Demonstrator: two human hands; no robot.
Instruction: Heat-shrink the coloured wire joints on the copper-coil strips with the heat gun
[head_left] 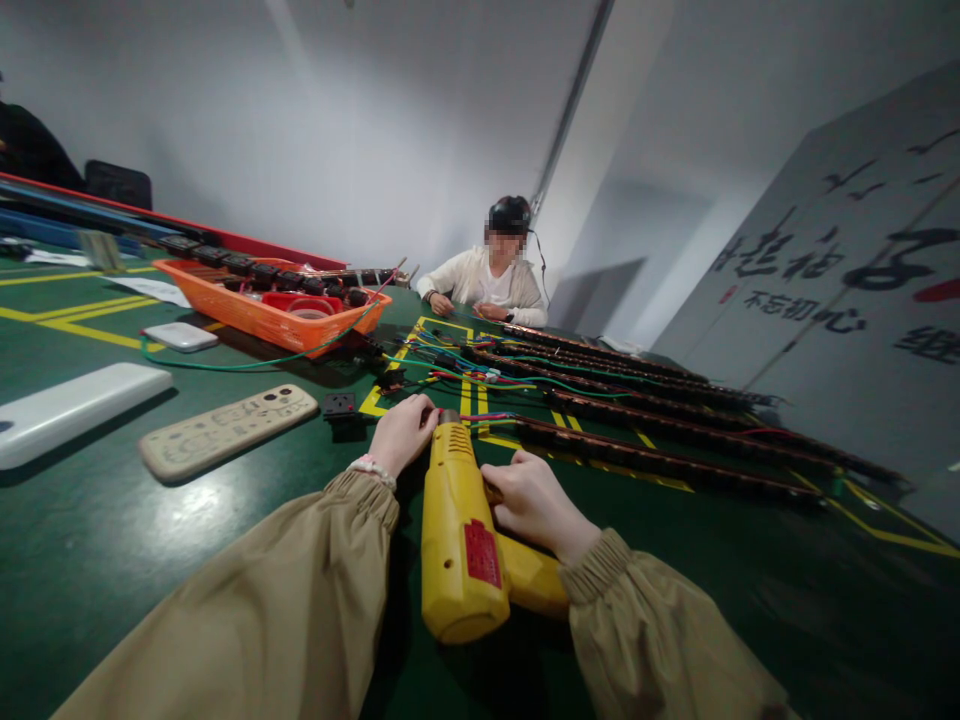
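Note:
A yellow heat gun (457,540) with a red label lies in front of me, its metal nozzle pointing away and its handle out to the right. My right hand (532,500) is closed at the gun's side, just above the handle, and its fingertips are partly hidden. Beside the nozzle, my left hand (405,435) pinches thin coloured wires (491,418), which run behind the nozzle to a long dark strip (637,455). Close to the left fingers sits a black socket-like block (341,410).
Several more dark strips (675,420) with loose wires stretch rightward across the green table (247,580). An orange basket (292,335) of parts stands at back left. Nearer are a patterned phone-like case (229,435) and a white case (82,410). Another person (487,280) sits opposite.

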